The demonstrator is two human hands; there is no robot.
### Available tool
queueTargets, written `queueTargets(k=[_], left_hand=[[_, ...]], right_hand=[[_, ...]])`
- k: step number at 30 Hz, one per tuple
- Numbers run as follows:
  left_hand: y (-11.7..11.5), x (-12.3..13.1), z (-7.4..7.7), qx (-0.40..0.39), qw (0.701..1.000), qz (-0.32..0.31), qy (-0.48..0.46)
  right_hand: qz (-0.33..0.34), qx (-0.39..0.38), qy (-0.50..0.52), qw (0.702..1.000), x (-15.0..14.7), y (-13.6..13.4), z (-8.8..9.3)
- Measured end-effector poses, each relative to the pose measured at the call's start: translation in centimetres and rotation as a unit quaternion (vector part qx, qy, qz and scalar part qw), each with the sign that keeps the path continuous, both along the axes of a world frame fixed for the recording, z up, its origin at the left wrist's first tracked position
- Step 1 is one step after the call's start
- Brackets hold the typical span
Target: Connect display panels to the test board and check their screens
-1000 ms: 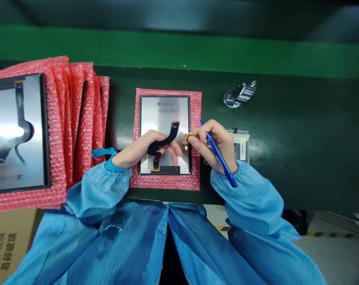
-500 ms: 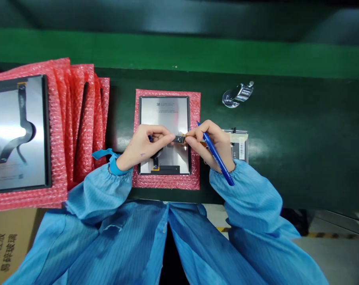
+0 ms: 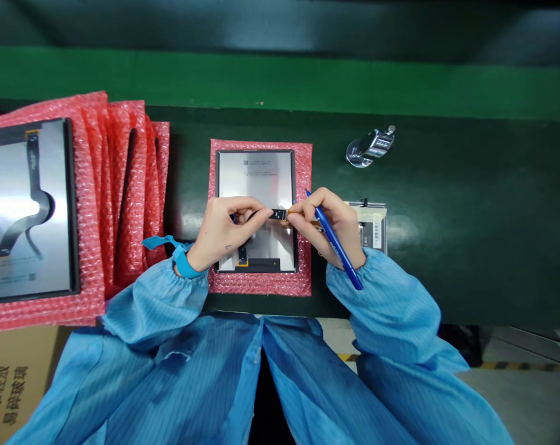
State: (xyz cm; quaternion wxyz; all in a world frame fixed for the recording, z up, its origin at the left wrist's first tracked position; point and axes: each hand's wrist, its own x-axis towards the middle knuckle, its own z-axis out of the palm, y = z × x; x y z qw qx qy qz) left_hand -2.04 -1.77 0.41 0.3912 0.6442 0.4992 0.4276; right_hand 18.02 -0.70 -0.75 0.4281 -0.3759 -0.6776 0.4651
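A display panel (image 3: 256,185) lies back side up on a pink bubble-wrap sheet (image 3: 261,284) in front of me. My left hand (image 3: 229,228) pinches a black flex cable (image 3: 278,214) between thumb and forefinger, just above the panel. At the cable's orange-edged right end, my right hand (image 3: 333,222) closes thumb and forefinger on an orange flex strip (image 3: 287,214). A blue marker pen (image 3: 338,247) is also held in that hand, slanting across the palm. Whether the two flex ends are joined cannot be made out.
To the left, more display panels (image 3: 27,210) lie stacked among pink bubble-wrap bags (image 3: 136,185). A shiny metal holder (image 3: 370,148) stands at the back right. Partly behind my right hand sits a labelled device (image 3: 375,228). A cardboard box (image 3: 15,383) is below the table's left edge.
My left hand has turned slightly, its wrist shifting a little to the right, and the black flex cable tilts a little differently. My right hand and the marker pen have hardly moved.
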Motion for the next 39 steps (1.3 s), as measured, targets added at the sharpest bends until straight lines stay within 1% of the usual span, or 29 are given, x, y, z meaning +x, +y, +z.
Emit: queueTargets(k=[4, 8, 14, 19, 26, 34, 36, 39], left_hand=[[0.01, 0.02, 0.04, 0.007, 1.0, -0.005, 0.009], [0.06, -0.03, 0.04, -0.018, 1.0, -0.013, 0.015], [0.06, -0.11, -0.12, -0.064, 0.996, -0.064, -0.001], [-0.06, -0.28, -0.04, -0.059, 0.994, -0.093, 0.02], [-0.1, -0.35, -0.02, -0.024, 0.994, -0.099, 0.043], [-0.19, -0.05, -0.24, -0.063, 0.994, -0.089, 0.028], [-0.12, -0.08, -0.12, -0.069, 0.993, -0.092, 0.021], [0.01, -0.22, 0.15, -0.074, 0.991, -0.11, 0.012]], right_hand=[[-0.004, 0.011, -0.006, 1.0, -0.04, 0.03, -0.03], [-0.005, 0.019, -0.012, 1.0, -0.06, 0.05, -0.14], [0.016, 0.004, 0.014, 1.0, -0.19, 0.03, -0.28], [0.031, 0.015, 0.003, 0.999, -0.26, 0.06, -0.61], [0.035, 0.006, -0.008, 0.999, -0.39, -0.14, -0.65], [0.019, 0.002, -0.009, 1.0, -0.48, -0.21, -0.88], [0.027, -0.001, -0.014, 1.0, -0.36, -0.1, -0.86], [0.058, -0.01, -0.011, 0.998, 0.0, 0.17, -0.68]])
